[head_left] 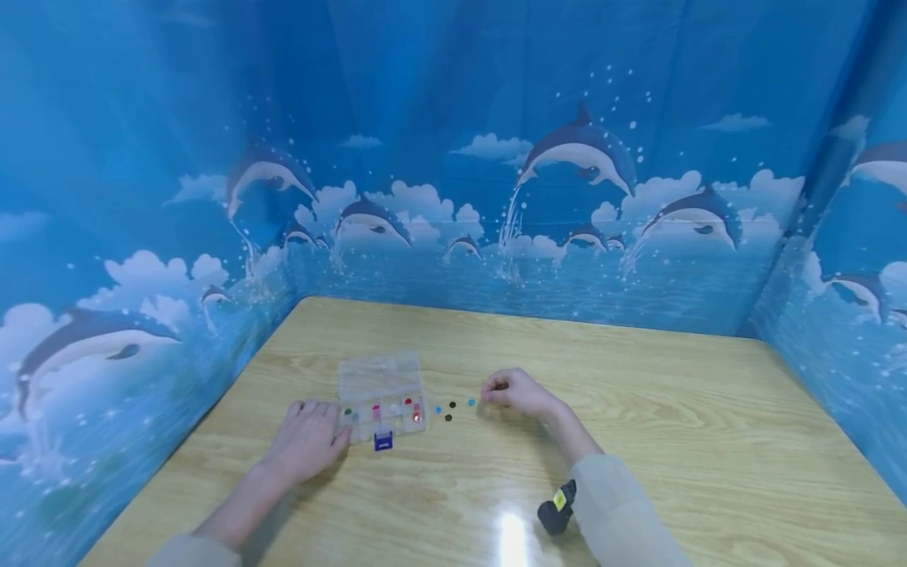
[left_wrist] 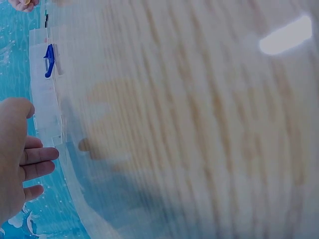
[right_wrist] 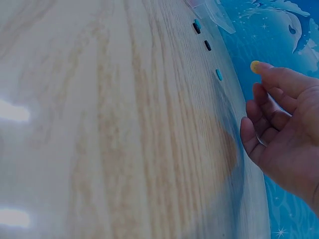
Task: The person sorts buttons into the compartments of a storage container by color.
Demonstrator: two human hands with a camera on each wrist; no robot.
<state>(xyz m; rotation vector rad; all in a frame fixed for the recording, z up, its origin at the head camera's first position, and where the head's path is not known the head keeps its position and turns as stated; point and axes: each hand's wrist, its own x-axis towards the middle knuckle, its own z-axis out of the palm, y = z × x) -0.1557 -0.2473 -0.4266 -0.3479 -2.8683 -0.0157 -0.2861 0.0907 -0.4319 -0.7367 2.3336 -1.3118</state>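
Note:
A clear compartment box point(head_left: 364, 430) lies on the table with its transparent lid point(head_left: 379, 379) folded back and a dark blue clasp point(head_left: 383, 441) at its front. Several red, pink and green pieces sit in its compartments. My left hand point(head_left: 305, 441) rests at the box's left end, fingers loosely extended. Right of the box, two blue discs point(head_left: 472, 402) and two black discs point(head_left: 449, 418) lie on the wood. Just beyond them, my right hand point(head_left: 520, 392) pinches a small yellow disc point(right_wrist: 255, 66) between thumb and forefinger, above the table.
The wood-grain table point(head_left: 638, 409) extends widely to the right. Blue dolphin-print curtains point(head_left: 453, 157) stand along its back and sides. A black device with a yellow label point(head_left: 560, 499) is strapped by the right sleeve.

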